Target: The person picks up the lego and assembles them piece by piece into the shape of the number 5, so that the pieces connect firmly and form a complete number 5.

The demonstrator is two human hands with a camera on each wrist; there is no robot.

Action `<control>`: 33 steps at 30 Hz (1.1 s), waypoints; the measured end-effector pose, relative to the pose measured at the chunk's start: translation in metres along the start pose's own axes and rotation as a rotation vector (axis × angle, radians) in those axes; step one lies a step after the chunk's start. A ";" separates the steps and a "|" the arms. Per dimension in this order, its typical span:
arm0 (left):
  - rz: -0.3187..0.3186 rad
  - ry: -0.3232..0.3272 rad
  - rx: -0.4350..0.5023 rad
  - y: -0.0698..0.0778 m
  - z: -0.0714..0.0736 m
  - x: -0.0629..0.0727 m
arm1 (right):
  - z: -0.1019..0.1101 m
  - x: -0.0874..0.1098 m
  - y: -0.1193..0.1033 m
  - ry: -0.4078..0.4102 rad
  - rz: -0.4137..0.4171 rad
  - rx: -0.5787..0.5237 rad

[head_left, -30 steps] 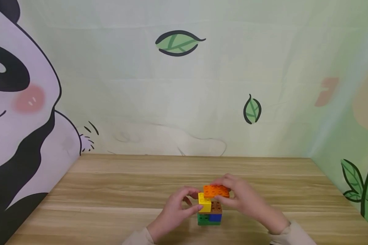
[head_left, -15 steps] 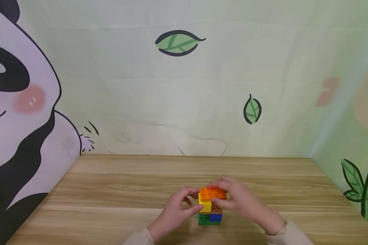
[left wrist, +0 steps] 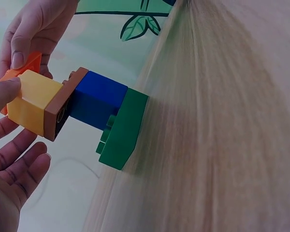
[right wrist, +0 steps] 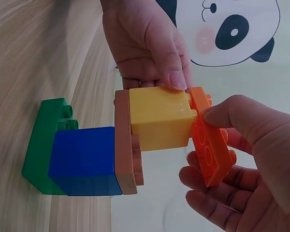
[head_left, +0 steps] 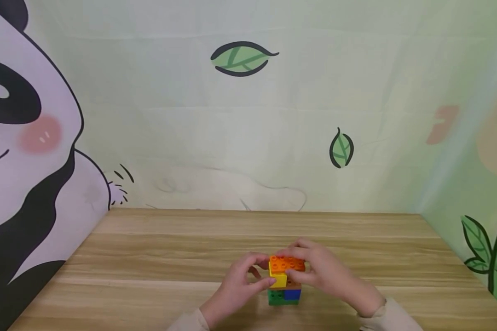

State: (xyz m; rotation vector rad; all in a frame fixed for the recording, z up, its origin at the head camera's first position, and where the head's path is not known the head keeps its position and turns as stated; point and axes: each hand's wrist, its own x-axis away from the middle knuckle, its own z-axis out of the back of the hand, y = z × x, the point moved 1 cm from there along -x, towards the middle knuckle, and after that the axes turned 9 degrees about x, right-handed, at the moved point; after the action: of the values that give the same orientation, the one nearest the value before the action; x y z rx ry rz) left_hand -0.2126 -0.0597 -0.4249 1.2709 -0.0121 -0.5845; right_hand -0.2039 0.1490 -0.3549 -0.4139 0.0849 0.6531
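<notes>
A stack of toy building bricks stands on the table: a thin green brick (right wrist: 41,150) at the bottom, then a blue brick (right wrist: 84,162), a thin brown brick (right wrist: 124,164) and a yellow brick (right wrist: 159,121). The thumb and fingers of my left hand (head_left: 241,281) pinch the yellow brick from the left. My right hand (head_left: 331,276) grips a flat orange brick (head_left: 287,265) between thumb and fingers. In the right wrist view, the orange brick sits slightly tilted against the yellow brick's studs, some of which still show. Its free end overhangs the brown brick.
The wood-grain table (head_left: 149,257) extends around the stack to a back wall (head_left: 182,124) printed with leaves. A cartoon panda (head_left: 62,184) covers the left wall, and a plant (head_left: 476,243) is drawn on the right one.
My right hand has brought the orange brick left and down, from above the yellow brick onto its top. My left hand has kept its pinch on the yellow brick.
</notes>
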 end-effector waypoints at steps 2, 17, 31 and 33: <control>-0.001 -0.002 0.008 -0.001 0.000 0.000 | 0.000 0.000 0.000 -0.003 0.000 -0.001; -0.034 0.022 -0.003 0.002 -0.002 0.002 | -0.001 -0.001 -0.004 -0.009 0.002 0.034; -0.038 0.037 -0.044 0.005 -0.002 0.002 | -0.001 -0.002 -0.003 -0.015 0.007 0.029; -0.039 0.041 -0.047 0.005 -0.002 0.002 | -0.001 -0.002 -0.003 -0.019 0.008 0.028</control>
State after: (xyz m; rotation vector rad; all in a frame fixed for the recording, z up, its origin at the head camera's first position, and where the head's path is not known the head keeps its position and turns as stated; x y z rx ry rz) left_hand -0.2075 -0.0577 -0.4217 1.2398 0.0600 -0.5889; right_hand -0.2037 0.1449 -0.3540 -0.3805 0.0773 0.6630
